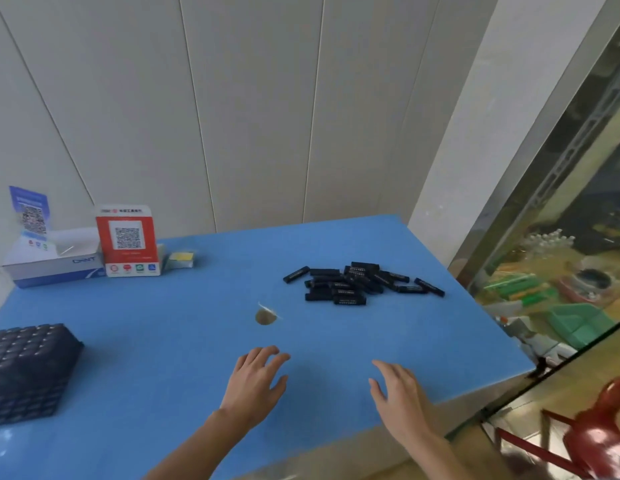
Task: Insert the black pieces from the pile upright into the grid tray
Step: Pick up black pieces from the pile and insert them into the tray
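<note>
I am holding both hands over the blue table, palms down, gripping nothing. My left hand is hovering with fingers spread and relaxed; my right hand is doing the same just beside it. The pile of black pieces is lying flat ahead of my right hand, slightly beyond reach, none standing upright. The grid tray is sitting well off to the left of my left hand, at the table's edge. A small round hole in the blue surface is showing between my left fingers and the pile. Farther left and ahead, a white box and red QR stand are standing by the wall.
</note>
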`<state>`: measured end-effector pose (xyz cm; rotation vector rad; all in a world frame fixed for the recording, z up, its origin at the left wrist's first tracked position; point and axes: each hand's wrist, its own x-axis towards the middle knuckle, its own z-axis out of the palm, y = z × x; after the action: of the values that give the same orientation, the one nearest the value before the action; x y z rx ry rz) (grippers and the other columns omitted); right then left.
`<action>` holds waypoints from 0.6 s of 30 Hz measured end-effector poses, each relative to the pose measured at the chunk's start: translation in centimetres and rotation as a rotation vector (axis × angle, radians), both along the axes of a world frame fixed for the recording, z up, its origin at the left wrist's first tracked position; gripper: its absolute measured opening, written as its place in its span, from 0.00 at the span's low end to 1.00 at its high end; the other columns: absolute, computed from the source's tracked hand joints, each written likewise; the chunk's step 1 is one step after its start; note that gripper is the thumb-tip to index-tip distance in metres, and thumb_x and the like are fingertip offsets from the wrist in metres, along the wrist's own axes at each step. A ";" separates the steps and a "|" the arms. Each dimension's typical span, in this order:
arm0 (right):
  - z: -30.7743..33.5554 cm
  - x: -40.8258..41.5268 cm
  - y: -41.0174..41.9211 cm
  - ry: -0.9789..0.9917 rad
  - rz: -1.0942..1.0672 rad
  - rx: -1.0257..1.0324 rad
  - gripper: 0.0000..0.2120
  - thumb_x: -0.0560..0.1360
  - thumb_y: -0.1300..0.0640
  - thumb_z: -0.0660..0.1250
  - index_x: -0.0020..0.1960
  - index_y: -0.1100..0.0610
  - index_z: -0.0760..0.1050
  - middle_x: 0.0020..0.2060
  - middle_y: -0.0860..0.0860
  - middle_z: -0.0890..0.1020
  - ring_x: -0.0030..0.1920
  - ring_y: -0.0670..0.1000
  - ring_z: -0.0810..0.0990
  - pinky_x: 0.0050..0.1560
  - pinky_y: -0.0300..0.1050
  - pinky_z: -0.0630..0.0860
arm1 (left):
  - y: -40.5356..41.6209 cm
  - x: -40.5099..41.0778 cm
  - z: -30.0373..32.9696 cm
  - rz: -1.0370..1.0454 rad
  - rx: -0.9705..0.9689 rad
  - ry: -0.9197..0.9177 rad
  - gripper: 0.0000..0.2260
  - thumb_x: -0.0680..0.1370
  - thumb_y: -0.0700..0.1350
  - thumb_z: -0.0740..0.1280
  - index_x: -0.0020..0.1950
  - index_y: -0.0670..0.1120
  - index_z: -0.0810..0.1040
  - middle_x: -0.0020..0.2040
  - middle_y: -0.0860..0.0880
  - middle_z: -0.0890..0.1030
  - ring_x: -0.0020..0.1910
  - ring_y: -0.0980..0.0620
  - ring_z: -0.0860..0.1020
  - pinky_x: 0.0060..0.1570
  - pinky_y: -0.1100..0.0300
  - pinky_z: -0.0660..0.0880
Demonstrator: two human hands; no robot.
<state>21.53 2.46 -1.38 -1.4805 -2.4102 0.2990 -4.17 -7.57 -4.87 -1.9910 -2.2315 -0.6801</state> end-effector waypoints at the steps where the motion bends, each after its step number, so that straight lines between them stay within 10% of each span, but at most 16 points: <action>1: 0.0 -0.1 1.1 -0.006 0.005 -0.004 0.15 0.73 0.54 0.68 0.59 0.55 0.77 0.49 0.51 0.82 0.52 0.55 0.79 0.48 0.50 0.78 | 1.4 0.0 -0.1 0.003 0.005 -0.007 0.20 0.65 0.50 0.77 0.54 0.53 0.78 0.51 0.53 0.79 0.48 0.52 0.78 0.45 0.58 0.76; 18: 0.4 -4.7 16.9 -0.007 0.154 -0.074 0.16 0.79 0.52 0.59 0.66 0.53 0.69 0.60 0.46 0.77 0.61 0.50 0.71 0.57 0.42 0.72 | 18.0 0.8 -0.6 0.013 0.015 -0.073 0.22 0.62 0.46 0.78 0.54 0.52 0.78 0.51 0.54 0.79 0.49 0.53 0.77 0.42 0.59 0.77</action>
<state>16.80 19.41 -1.00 -1.3295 -2.5494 0.4217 -3.38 10.44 -5.43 -1.9745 -2.2702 -0.7775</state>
